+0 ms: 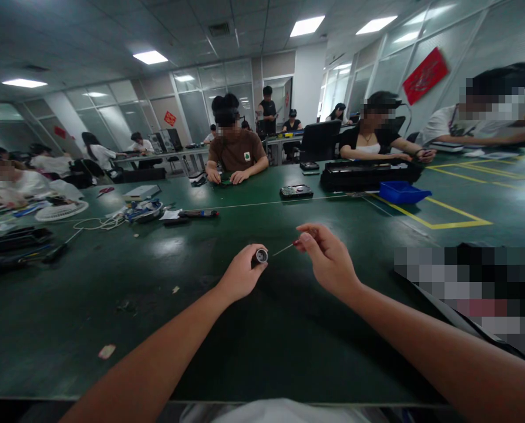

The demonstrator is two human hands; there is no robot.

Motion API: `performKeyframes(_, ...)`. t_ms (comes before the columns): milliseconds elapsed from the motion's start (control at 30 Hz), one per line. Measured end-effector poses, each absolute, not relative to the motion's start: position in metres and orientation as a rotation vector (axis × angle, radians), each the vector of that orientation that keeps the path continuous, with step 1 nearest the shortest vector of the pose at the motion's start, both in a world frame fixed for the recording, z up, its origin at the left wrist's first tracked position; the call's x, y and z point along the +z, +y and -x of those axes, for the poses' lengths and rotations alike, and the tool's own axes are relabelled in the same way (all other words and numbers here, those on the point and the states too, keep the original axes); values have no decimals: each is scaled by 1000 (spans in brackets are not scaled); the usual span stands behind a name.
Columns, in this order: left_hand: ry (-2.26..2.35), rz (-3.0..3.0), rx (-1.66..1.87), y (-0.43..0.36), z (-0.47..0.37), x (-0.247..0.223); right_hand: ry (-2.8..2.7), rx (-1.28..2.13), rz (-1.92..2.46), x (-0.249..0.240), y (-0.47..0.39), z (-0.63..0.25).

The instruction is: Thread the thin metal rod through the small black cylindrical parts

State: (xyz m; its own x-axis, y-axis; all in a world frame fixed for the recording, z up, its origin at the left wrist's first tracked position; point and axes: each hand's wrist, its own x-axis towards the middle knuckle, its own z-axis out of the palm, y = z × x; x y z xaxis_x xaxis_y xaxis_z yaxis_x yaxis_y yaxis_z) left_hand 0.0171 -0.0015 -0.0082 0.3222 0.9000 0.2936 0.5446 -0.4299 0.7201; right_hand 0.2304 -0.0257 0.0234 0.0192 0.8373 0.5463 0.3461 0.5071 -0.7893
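Note:
Fingers of my left hand (240, 273) wrap round a small black cylindrical part (261, 257), its round open end facing right with a metallic ring inside. What the rest of this part looks like is hidden in the palm. My right hand (330, 258) pinches a thin screwdriver (286, 248) by its reddish handle. The slim metal shaft points left toward the cylinder's open end, and a small gap separates tip and part. Both hands are above the green tabletop (280, 335).
Opposite sits a person in a brown shirt (240, 150). An opened hard drive (296, 191), a blue tray (403, 192) and a long black device (370, 175) lie farther back. Cables (143, 210) and a dark pen-like tool (198, 214) are at left. Yellow tape (460, 224) marks the right.

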Motion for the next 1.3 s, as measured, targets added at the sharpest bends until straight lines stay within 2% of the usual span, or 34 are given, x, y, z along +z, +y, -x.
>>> performKeyframes(367, 1285, -2113, 957, 1, -9, -6, -1755, 597, 1068, 21, -26, -229)
performKeyframes(700, 1278, -2186, 925, 4, -5, -12, -1880, 293, 1240, 27, -29, -230)
performKeyframes(933, 1349, -2215, 872, 5, -3, -9, -1949, 449, 1062, 25, -28, -228)
performKeyframes(1133, 1340, -2211, 861, 4, -4, -8, -1941, 551, 1207, 29, -26, -228)
performKeyframes(1300, 1320, -2219, 839, 3, -5, -9, -1976, 498, 1288, 30, -27, -228)
